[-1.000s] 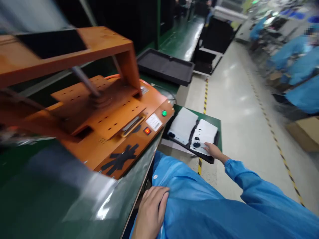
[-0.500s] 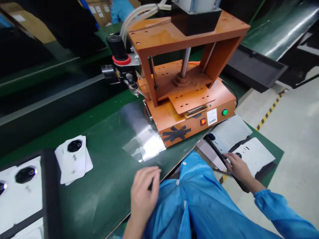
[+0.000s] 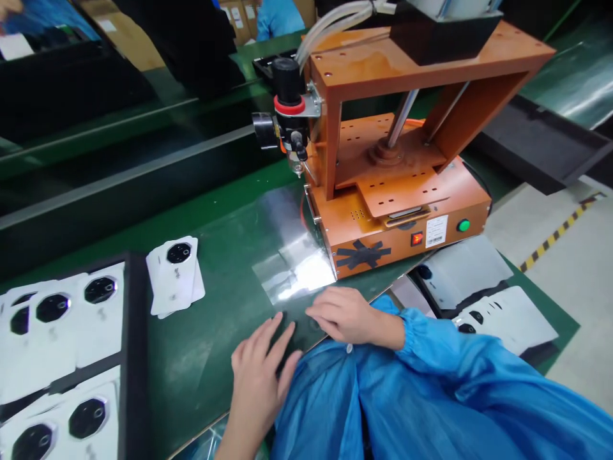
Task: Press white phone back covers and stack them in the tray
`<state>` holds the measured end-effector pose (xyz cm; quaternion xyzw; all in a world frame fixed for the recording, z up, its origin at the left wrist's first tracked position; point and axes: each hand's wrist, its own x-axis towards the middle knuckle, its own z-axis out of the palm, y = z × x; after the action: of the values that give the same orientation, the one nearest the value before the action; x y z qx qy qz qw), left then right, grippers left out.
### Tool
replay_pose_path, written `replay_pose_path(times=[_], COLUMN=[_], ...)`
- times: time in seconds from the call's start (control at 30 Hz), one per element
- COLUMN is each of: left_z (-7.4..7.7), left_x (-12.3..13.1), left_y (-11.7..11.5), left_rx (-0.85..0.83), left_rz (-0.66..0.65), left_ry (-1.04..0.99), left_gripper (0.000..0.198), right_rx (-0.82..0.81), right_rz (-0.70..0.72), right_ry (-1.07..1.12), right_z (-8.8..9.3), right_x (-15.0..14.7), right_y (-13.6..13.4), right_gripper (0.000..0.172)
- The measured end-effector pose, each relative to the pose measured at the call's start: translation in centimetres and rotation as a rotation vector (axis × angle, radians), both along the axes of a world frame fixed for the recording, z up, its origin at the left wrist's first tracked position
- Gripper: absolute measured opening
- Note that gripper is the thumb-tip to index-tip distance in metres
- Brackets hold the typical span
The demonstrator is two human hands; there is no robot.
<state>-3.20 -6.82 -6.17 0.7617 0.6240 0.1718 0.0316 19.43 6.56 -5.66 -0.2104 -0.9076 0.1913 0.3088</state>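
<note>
My left hand [image 3: 258,367] lies flat on the green bench top [image 3: 211,345] with its fingers spread and nothing in it. My right hand [image 3: 345,314] rests on the bench edge just right of it, fingers stretched toward a clear plastic sheet [image 3: 292,268] and touching its near edge. An orange press machine [image 3: 397,172] stands right behind the sheet. A small stack of white phone back covers [image 3: 175,275] lies to the left of the sheet.
A black tray [image 3: 131,332] of several white covers sits at the left. Another tray [image 3: 483,300] with white covers sits low at the right, beside the bench. A conveyor runs behind the press. An empty black tray [image 3: 541,144] lies at the far right.
My right hand left the tray at the right and came onto the bench by the clear sheet. My left hand spread flat on the bench. The view swung left.
</note>
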Motion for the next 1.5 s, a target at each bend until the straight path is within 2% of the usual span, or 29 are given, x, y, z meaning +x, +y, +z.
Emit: replay_pose_path(times=[0.1,0.2,0.3,0.4,0.57,0.9,1.03,1.17,1.23,1.3,1.37,1.43,1.5], left_z=[-0.2,-1.1,-2.1,-2.5,-2.2,-2.5,-2.3,-1.5,-1.2,-0.8,-0.4,0.2,1.2], left_x=[-1.8,-3.3,-4.2,-4.4,-4.0,-4.1,-4.1,-4.1,-4.2,-4.2,-4.2,-4.7,-6.2], left_y=[4.5,9.6,12.1,12.1,11.5,11.7,11.7,11.2,11.0,11.3,12.0,12.9,13.6], left_rx=[0.057,0.067,0.044,0.049,0.068,0.111,0.088,0.026,-0.035,-0.086,-0.104,-0.108,-0.098], left_rz=[0.161,0.317,0.379,0.404,0.420,0.443,0.433,0.376,0.311,0.257,0.222,0.203,0.292], left_ry=[-0.172,-0.226,-0.264,-0.310,-0.352,-0.343,-0.308,-0.234,-0.157,-0.087,-0.065,-0.075,-0.085], left_gripper=[0.027,0.033,0.036,0.032,0.027,0.019,0.025,0.030,0.048,0.065,0.069,0.069,0.064], right_rx=[-0.046,0.001,0.034,0.092,0.187,0.292,0.277,0.322,0.331,0.311,0.227,0.068,-0.124], right_rz=[-0.115,-0.202,-0.262,-0.189,-0.108,-0.042,-0.035,-0.075,-0.103,-0.125,-0.145,-0.167,-0.192], right_ry=[-0.095,-0.226,-0.291,-0.291,-0.315,-0.382,-0.383,-0.395,-0.350,-0.245,-0.097,0.065,0.199], right_z=[0.6,0.8,0.5,-0.1,-0.9,-0.5,-0.4,0.4,1.0,1.7,2.3,3.0,3.5], right_x=[-4.9,-8.8,-10.9,-11.5,-11.4,-10.9,-11.0,-10.4,-9.2,-7.4,-5.6,-4.2,-3.3], right_y=[2.4,5.0,7.0,8.0,7.7,7.0,6.9,6.2,5.2,3.7,2.2,1.0,0.3], right_gripper=[0.018,0.017,0.012,0.012,0.015,0.022,0.023,0.019,0.018,0.016,0.013,0.011,0.010])
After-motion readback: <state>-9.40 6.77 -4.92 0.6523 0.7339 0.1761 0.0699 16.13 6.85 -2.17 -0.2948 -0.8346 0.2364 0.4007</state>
